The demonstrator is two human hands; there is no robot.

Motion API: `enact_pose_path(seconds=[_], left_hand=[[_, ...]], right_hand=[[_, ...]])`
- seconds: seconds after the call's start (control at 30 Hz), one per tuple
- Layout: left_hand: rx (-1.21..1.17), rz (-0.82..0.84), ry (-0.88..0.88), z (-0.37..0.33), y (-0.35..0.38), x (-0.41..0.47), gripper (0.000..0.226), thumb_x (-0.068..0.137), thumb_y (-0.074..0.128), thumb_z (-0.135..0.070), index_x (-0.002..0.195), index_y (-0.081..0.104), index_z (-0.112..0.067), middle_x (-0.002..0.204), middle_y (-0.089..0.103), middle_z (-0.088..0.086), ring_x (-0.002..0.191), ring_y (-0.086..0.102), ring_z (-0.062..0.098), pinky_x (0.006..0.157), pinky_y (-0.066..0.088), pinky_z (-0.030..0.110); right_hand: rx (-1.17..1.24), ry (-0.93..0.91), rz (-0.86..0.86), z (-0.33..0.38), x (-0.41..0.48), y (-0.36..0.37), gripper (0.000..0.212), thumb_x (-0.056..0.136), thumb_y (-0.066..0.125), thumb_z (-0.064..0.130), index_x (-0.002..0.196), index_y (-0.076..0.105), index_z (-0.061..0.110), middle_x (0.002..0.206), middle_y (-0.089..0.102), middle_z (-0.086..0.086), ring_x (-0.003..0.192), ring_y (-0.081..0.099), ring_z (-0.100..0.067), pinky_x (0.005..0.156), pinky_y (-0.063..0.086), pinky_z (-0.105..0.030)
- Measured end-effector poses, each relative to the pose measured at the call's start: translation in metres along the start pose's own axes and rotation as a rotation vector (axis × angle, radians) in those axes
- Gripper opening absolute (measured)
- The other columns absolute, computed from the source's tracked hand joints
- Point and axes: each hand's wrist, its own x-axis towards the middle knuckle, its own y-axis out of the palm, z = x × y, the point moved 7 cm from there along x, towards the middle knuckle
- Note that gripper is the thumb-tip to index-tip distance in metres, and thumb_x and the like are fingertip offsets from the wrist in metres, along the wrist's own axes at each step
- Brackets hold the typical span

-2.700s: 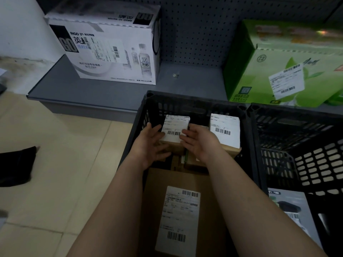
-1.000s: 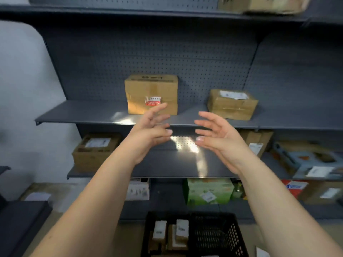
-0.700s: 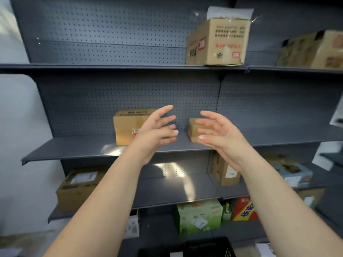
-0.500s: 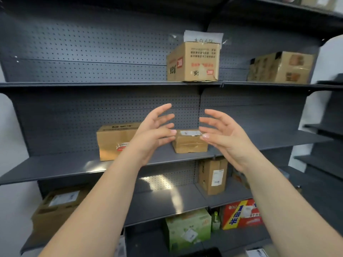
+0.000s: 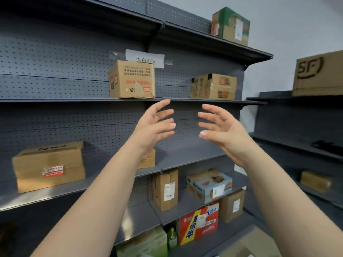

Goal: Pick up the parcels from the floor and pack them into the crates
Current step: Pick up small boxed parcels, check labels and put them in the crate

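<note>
Two bare hands are raised in front of the shelving, palms facing each other. The left hand [image 5: 152,130] and the right hand [image 5: 222,130] both have fingers spread and lightly bent, gripping nothing. Grey pegboard [image 5: 55,127] shows in the gap between their fingertips. The left hand's highest fingertip comes just under the thin front lip of the upper shelf [image 5: 74,100]; neither hand touches metal or cardboard. Where the floor parcels and the crates lie cannot be told from here.

A small brown box [image 5: 148,160] sits half hidden behind the left wrist, and a large creased carton [image 5: 49,166] with a red-and-white sticker is further left on the same shelf. The upper shelf carries two taped cardboard boxes, a torn one [image 5: 132,79] below a paper sign [image 5: 144,58] and a printed one [image 5: 213,87] near the shelf's right end. One green-topped box [image 5: 230,26] stands on the top shelf.

Lower down are an upright narrow box [image 5: 165,189], a blue printed carton [image 5: 209,184], a plain brown box [image 5: 232,205], a glossy red-and-yellow carton [image 5: 198,223], a green carton [image 5: 144,243] and one green bottle [image 5: 172,238].

On the side rack to the right, an SF-marked box [image 5: 318,73] sits on top.
</note>
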Motion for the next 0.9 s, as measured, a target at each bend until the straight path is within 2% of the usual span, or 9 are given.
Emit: enact_pose_path(seconds=[0.1, 0.27, 0.33, 0.43, 0.53, 0.67, 0.73, 0.9], left_hand=[[-0.038, 0.019, 0.016, 0.015, 0.053, 0.028, 0.059, 0.086, 0.070, 0.000, 0.131, 0.058, -0.037, 0.132, 0.062, 0.000, 0.116, 0.064, 0.015, 0.102, 0.053, 0.047], [-0.099, 0.085, 0.025, 0.038, 0.144, 0.065, 0.066, 0.077, 0.071, -0.009, 0.136, 0.056, -0.034, 0.132, 0.061, 0.001, 0.116, 0.063, 0.015, 0.092, 0.057, 0.037], [-0.110, 0.120, 0.021, 0.055, 0.190, 0.082, 0.065, 0.084, 0.070, -0.003, 0.140, 0.053, -0.032, 0.134, 0.060, 0.002, 0.119, 0.062, 0.017, 0.094, 0.057, 0.039], [-0.137, 0.154, 0.008, 0.077, 0.248, 0.100, 0.061, 0.090, 0.064, 0.002, 0.138, 0.053, -0.033, 0.135, 0.059, 0.001, 0.120, 0.061, 0.017, 0.098, 0.056, 0.043], [-0.174, 0.205, -0.015, 0.101, 0.306, 0.115, 0.061, 0.088, 0.067, 0.001, 0.135, 0.055, -0.036, 0.133, 0.059, 0.000, 0.119, 0.062, 0.017, 0.097, 0.056, 0.042], [-0.210, 0.256, -0.063, 0.133, 0.362, 0.130, 0.061, 0.090, 0.064, 0.004, 0.137, 0.054, -0.033, 0.135, 0.059, 0.002, 0.116, 0.064, 0.017, 0.096, 0.057, 0.041], [-0.235, 0.285, -0.088, 0.150, 0.384, 0.138, 0.063, 0.086, 0.067, 0.002, 0.137, 0.055, -0.033, 0.135, 0.060, 0.003, 0.113, 0.066, 0.015, 0.095, 0.057, 0.040], [-0.270, 0.338, -0.135, 0.189, 0.426, 0.157, 0.062, 0.072, 0.072, -0.010, 0.124, 0.062, -0.042, 0.131, 0.062, -0.001, 0.124, 0.059, 0.016, 0.097, 0.056, 0.040]], right_hand=[[-0.059, 0.003, -0.036, 0.002, -0.006, -0.061, 0.078, 0.066, 0.087, 0.011, 0.135, 0.055, 0.030, 0.135, 0.061, 0.001, 0.120, 0.063, -0.017, 0.102, 0.051, -0.037], [-0.134, 0.011, -0.105, 0.000, -0.023, -0.159, 0.071, 0.067, 0.085, 0.012, 0.128, 0.059, 0.037, 0.131, 0.063, 0.004, 0.118, 0.063, -0.015, 0.102, 0.050, -0.040], [-0.171, 0.023, -0.128, -0.002, -0.035, -0.205, 0.068, 0.067, 0.082, 0.014, 0.127, 0.060, 0.038, 0.130, 0.064, 0.005, 0.117, 0.064, -0.013, 0.101, 0.050, -0.039], [-0.223, 0.045, -0.178, -0.007, -0.050, -0.264, 0.070, 0.066, 0.086, 0.011, 0.126, 0.062, 0.038, 0.129, 0.065, 0.005, 0.118, 0.063, -0.015, 0.099, 0.052, -0.037], [-0.215, 0.054, -0.240, -0.013, -0.067, -0.319, 0.067, 0.067, 0.084, 0.008, 0.126, 0.063, 0.033, 0.129, 0.065, 0.002, 0.118, 0.063, -0.020, 0.097, 0.054, -0.035], [-0.213, 0.081, -0.313, -0.031, -0.084, -0.373, 0.061, 0.069, 0.076, 0.011, 0.125, 0.063, 0.033, 0.125, 0.068, 0.005, 0.116, 0.064, -0.013, 0.099, 0.051, -0.038], [-0.225, 0.098, -0.344, -0.040, -0.091, -0.395, 0.062, 0.070, 0.076, 0.011, 0.127, 0.062, 0.032, 0.125, 0.068, 0.006, 0.117, 0.064, -0.012, 0.101, 0.050, -0.040], [-0.261, 0.143, -0.405, -0.064, -0.103, -0.441, 0.068, 0.070, 0.076, 0.012, 0.132, 0.059, 0.035, 0.132, 0.064, 0.007, 0.126, 0.058, -0.013, 0.106, 0.048, -0.046]])
